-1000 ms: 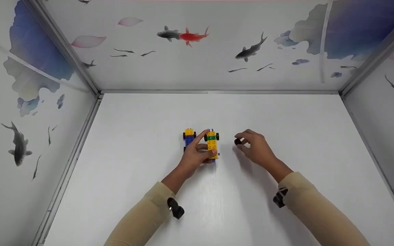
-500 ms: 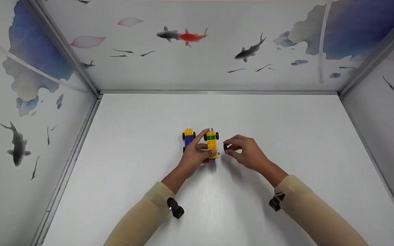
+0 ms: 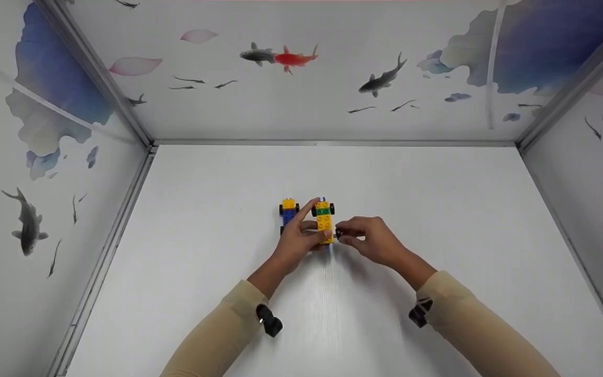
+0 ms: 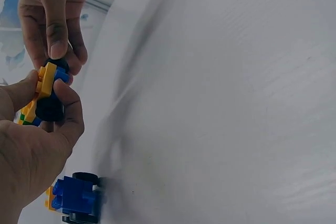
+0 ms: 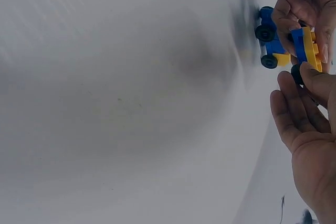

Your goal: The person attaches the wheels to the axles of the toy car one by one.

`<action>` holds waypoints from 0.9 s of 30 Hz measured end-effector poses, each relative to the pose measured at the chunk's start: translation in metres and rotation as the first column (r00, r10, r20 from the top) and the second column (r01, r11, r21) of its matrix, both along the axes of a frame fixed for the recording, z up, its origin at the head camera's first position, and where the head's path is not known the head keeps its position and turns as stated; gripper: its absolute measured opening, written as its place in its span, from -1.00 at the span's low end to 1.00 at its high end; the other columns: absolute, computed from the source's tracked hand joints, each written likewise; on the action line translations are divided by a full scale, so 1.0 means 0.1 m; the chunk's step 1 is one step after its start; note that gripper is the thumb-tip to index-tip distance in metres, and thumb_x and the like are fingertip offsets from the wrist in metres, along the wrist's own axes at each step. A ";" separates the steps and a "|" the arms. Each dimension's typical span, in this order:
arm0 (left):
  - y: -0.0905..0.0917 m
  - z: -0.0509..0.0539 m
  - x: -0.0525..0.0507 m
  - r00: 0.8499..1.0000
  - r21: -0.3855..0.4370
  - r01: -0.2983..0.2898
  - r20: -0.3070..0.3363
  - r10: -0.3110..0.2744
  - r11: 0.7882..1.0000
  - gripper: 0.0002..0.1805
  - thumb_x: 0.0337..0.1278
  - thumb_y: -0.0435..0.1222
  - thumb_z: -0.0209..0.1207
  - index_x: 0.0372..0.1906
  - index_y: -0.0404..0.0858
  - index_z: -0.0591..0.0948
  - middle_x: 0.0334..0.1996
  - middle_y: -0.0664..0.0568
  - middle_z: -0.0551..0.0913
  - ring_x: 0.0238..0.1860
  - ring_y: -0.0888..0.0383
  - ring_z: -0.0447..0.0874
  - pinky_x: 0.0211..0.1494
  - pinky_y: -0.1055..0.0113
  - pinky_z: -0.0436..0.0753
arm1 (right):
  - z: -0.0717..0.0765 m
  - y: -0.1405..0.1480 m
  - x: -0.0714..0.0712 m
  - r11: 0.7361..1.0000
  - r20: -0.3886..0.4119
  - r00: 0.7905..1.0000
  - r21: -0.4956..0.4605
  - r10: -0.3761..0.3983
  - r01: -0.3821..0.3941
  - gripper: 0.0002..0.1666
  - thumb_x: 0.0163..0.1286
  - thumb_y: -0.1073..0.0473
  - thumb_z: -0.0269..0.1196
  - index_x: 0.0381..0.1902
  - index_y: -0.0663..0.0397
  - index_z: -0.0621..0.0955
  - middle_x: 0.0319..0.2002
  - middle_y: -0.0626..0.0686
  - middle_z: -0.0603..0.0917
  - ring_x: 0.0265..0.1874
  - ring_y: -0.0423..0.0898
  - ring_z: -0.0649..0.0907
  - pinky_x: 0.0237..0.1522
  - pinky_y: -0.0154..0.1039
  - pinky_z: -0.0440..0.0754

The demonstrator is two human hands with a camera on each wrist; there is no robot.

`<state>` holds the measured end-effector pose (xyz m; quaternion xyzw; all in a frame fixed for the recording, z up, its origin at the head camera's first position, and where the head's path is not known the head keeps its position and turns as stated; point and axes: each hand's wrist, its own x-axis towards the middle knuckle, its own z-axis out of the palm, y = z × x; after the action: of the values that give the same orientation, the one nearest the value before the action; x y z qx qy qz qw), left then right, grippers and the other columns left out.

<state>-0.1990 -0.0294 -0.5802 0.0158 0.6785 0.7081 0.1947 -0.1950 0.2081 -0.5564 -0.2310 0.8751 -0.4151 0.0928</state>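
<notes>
My left hand (image 3: 295, 242) holds a toy brick car (image 3: 324, 222), yellow on top with a green brick across it and blue parts beneath. Black wheels show at the car's far end. Between thumb and fingers, my right hand (image 3: 377, 242) pinches a small black wheel (image 3: 338, 233) at the car's near right side, by the axle end. In the right wrist view that wheel (image 5: 297, 74) is against the car or very close to it; I cannot tell if it is seated. Just left of the held car, a second blue and yellow brick car (image 3: 288, 210) stands on the table, partly behind my left hand.
The white tabletop (image 3: 218, 209) is bounded by walls painted with fish and lotus leaves, with a metal strip (image 3: 416, 142) along the back edge. Each sleeve carries a small black device, one on the left cuff (image 3: 269, 320) and one on the right cuff (image 3: 420, 312).
My right hand has moved left and slightly nearer, bringing the black wheel from apart to the side of the held car. My left hand and both cars stay in place.
</notes>
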 end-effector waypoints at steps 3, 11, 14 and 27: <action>0.00 0.01 0.01 1.000 0.013 0.000 -0.003 0.000 1.000 -0.08 0.47 -0.27 0.42 0.74 0.35 0.28 0.24 -0.23 0.72 0.02 0.04 0.86 0.11 0.16 0.88 | -0.01 -0.01 0.00 1.000 0.004 1.000 -0.005 0.007 -0.007 -0.56 0.53 0.32 0.43 0.32 0.10 0.77 0.08 0.06 0.88 0.07 0.00 0.86 0.22 -0.03 0.84; 0.03 0.02 0.04 1.000 0.063 -0.010 -0.006 0.010 0.998 -0.08 0.47 -0.24 0.43 0.74 0.32 0.28 0.26 -0.18 0.72 0.08 0.07 0.84 0.07 0.21 0.86 | -0.02 -0.01 0.02 0.999 0.002 1.000 -0.042 -0.026 0.026 -0.57 0.51 0.36 0.43 0.30 0.15 0.78 0.06 0.10 0.89 0.06 0.02 0.87 0.12 -0.08 0.87; 0.04 0.01 0.04 1.000 0.074 -0.012 0.000 0.012 0.997 -0.09 0.47 -0.23 0.43 0.74 0.31 0.29 0.27 -0.16 0.73 0.12 0.07 0.83 0.08 0.20 0.85 | -0.02 -0.02 0.03 0.997 -0.005 0.999 -0.069 -0.042 0.042 -0.58 0.49 0.38 0.44 0.27 0.17 0.79 0.03 0.11 0.89 0.03 0.01 0.87 0.10 -0.11 0.88; 0.07 -0.02 0.04 0.997 0.108 -0.076 0.032 0.073 0.991 -0.11 0.42 -0.26 0.47 0.69 0.33 0.35 0.15 -0.14 0.73 0.08 0.05 0.83 0.02 0.22 0.86 | -0.03 -0.11 0.06 0.998 -0.135 0.990 -0.040 -0.043 0.038 -0.58 0.47 0.40 0.46 0.25 0.20 0.78 -0.09 0.09 0.87 -0.13 -0.05 0.85 -0.03 -0.20 0.88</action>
<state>-0.1946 -0.0220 -0.5818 -0.0086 0.6360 0.7512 0.1765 -0.1889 0.1972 -0.5589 -0.2424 0.8759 -0.4167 0.0203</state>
